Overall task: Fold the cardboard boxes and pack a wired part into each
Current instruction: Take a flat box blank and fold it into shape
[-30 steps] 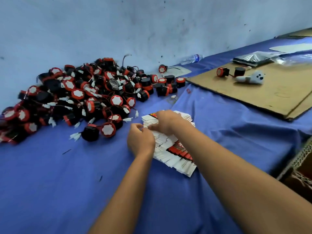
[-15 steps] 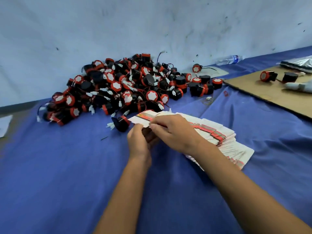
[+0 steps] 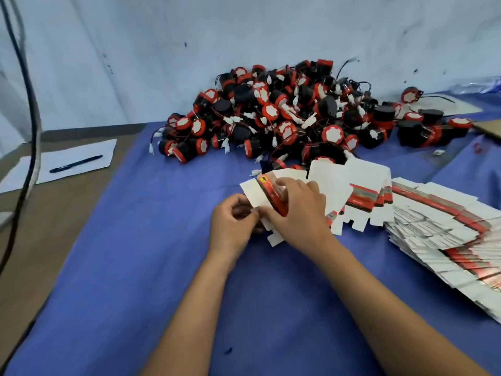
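A flat white and red cardboard box blank (image 3: 261, 189) is lifted off the left end of a fanned stack of blanks (image 3: 439, 223) on the blue cloth. My left hand (image 3: 230, 226) pinches its lower left edge. My right hand (image 3: 298, 210) grips it from above, fingers curled over the red band. Behind them lies a big heap of black and red round wired parts (image 3: 284, 115) with white connectors, against the wall.
Blue cloth (image 3: 135, 267) covers the table. At the left, a sheet of paper (image 3: 78, 156) with a black pen (image 3: 76, 164) lies on bare brown tabletop. A dark cable (image 3: 29, 104) hangs at the far left. Cardboard sheet corner (image 3: 488, 126) at right.
The view has swung left, bringing the paper and pen into sight. Both hands have drawn one blank away from the stack's left end and hold it slightly raised.
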Demonstrator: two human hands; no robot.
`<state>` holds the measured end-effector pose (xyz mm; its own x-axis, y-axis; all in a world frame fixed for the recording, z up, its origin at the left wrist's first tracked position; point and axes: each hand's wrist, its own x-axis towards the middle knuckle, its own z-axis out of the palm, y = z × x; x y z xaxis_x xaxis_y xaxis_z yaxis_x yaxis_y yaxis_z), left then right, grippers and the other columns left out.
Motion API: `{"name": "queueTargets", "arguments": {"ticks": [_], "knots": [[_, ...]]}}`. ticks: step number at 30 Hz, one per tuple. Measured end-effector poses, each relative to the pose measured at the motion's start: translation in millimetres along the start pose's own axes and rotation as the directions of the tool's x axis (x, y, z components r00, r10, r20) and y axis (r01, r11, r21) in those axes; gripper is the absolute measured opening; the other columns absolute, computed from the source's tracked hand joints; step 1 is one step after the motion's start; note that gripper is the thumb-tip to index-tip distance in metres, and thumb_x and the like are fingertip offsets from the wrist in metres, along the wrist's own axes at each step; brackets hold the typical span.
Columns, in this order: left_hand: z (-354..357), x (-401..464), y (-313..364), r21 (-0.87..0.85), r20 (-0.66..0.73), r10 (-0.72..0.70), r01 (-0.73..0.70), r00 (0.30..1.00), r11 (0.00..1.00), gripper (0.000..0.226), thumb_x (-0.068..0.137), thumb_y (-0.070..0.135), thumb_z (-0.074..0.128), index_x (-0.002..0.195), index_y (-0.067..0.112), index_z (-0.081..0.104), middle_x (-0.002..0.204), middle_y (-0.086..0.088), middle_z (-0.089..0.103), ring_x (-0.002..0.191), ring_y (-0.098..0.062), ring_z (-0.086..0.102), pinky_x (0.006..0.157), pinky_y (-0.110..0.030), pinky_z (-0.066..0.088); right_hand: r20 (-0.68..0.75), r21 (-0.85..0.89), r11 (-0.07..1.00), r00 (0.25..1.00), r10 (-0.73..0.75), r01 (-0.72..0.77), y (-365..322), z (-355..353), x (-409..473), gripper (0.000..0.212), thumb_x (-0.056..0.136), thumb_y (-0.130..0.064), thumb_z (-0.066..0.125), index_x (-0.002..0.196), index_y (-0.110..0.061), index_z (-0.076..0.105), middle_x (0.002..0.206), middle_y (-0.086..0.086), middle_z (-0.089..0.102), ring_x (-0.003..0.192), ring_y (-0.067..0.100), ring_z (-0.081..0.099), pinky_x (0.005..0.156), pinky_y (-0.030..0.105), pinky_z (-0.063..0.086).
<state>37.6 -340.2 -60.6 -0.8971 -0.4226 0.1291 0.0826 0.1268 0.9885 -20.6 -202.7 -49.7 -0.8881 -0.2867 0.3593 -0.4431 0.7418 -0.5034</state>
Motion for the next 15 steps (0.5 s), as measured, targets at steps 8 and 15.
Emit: {"name": "queueTargets", "arguments": {"ticks": [8,15], "knots": [[70.5,7.3,-1.7,0.177,0.138,0.006,-0.031,0.990,0.984,0.022,0.091,-0.007,0.063,0.100,0.009,0.075,0.088,-0.008,0.079,0.075,-0.024,0.077,0.072,-0.041,0.065,-0.174,-0.290,0.875,0.921,0.349,-0.387,48.7,-34.7,-2.2,0.097,0.062,-0.085,0.069,0.121,-0.009,0.056,0.125,0.016,0.050,0.119,0.037,0.043,0.092,0.048,0.042],[120.7,14.6,7.4,0.122,0.144,-0.114,0.097,0.983,0.988,0.037,0.079,-0.011,0.061,0.096,0.015,0.082,0.083,-0.004,0.079,0.071,-0.021,0.075,0.076,-0.045,0.065,-0.178,-0.327,0.757,0.823,0.539,-0.566,81.5,-71.6,2.2,0.111,0.053,-0.094,0.065,0.121,-0.007,0.059,0.132,0.019,0.046,0.127,0.040,0.039,0.100,0.049,0.037]]}}
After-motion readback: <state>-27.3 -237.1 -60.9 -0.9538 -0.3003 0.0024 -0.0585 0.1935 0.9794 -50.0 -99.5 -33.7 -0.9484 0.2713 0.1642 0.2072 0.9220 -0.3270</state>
